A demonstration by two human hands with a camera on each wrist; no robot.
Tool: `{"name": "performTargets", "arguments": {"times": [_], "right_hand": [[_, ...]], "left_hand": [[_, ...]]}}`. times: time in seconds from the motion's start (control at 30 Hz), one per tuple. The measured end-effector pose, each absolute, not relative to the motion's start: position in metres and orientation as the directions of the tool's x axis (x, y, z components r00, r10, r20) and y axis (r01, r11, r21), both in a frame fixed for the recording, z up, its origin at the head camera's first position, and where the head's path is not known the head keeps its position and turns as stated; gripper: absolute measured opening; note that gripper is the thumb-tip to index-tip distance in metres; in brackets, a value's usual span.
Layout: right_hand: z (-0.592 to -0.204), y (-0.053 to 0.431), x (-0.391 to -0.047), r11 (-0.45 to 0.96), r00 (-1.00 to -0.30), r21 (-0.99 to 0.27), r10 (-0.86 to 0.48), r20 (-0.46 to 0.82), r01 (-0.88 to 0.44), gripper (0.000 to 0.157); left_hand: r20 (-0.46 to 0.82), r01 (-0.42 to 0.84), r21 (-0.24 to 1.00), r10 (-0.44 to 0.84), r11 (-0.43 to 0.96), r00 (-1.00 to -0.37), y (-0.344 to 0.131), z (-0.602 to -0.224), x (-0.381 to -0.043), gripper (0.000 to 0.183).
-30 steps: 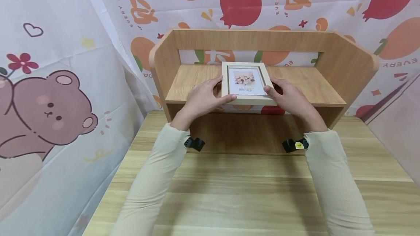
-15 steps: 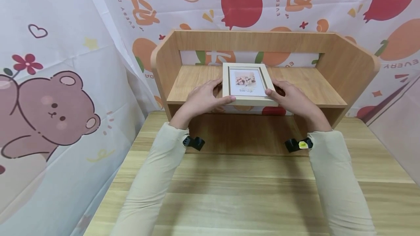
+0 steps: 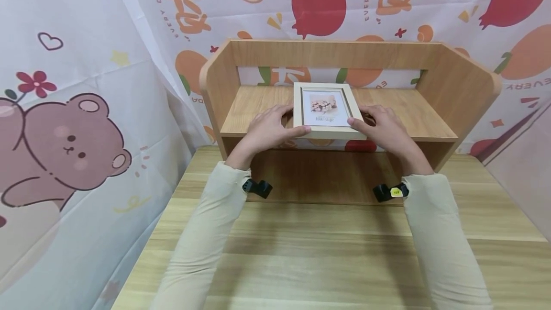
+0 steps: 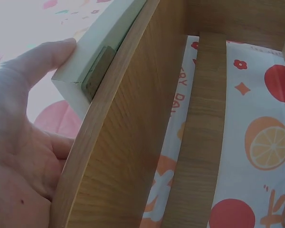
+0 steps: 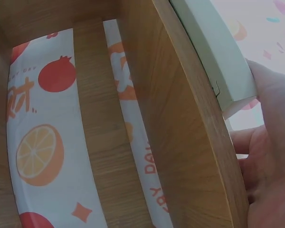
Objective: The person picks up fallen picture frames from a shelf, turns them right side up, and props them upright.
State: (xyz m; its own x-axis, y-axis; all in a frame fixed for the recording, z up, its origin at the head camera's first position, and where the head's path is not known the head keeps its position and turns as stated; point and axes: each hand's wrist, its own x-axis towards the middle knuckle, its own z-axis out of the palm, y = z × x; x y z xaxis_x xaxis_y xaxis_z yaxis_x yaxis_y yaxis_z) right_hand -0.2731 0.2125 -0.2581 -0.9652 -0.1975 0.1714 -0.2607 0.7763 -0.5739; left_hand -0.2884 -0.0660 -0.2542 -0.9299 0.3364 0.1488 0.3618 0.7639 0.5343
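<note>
A cream-bordered picture frame lies face up on the upper board of a wooden desk shelf, its near edge at the board's front. My left hand holds its left side, with the thumb on the near-left corner. On the opposite side my right hand grips it, thumb over the near-right corner. The left wrist view shows the left thumb against the frame's edge, where a small dark piece sits on the frame's side. In the right wrist view the right thumb touches the frame's corner. Some fingertips are hidden.
The shelf stands on a wood-grain table, with a lower compartment beneath the upper board. Fruit-printed cloth hangs behind it, and a bear-printed cloth at the left. Side panels rise at both ends.
The whole view shifts slightly, mostly from a small head movement. Both hands stay on the picture frame, which keeps its place on the shelf.
</note>
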Motion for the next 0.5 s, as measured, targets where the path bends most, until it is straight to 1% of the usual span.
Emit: {"name": "performTargets", "arguments": {"times": [0.1, 0.23, 0.4, 0.5], "right_hand": [[-0.258, 0.213, -0.272, 0.781, -0.967, -0.571, -0.192, 0.166, -0.253, 0.070], [-0.254, 0.217, -0.271, 0.766, -0.965, -0.589, -0.232, 0.121, -0.258, 0.069], [-0.252, 0.224, -0.273, 0.701, -0.954, -0.665, -0.292, 0.061, -0.257, 0.072], [-0.254, 0.227, -0.274, 0.653, -0.949, -0.713, -0.312, 0.052, -0.254, 0.073]], "left_hand": [[0.154, 0.366, 0.543, 0.339, 0.756, -0.928, -0.066, -0.255, -0.289, 0.084], [0.149, 0.375, 0.561, 0.356, 0.738, -0.923, -0.068, -0.254, -0.289, 0.084], [0.145, 0.393, 0.587, 0.386, 0.708, -0.911, -0.072, -0.254, -0.290, 0.083], [0.149, 0.407, 0.609, 0.405, 0.681, -0.902, -0.074, -0.256, -0.291, 0.083]]}}
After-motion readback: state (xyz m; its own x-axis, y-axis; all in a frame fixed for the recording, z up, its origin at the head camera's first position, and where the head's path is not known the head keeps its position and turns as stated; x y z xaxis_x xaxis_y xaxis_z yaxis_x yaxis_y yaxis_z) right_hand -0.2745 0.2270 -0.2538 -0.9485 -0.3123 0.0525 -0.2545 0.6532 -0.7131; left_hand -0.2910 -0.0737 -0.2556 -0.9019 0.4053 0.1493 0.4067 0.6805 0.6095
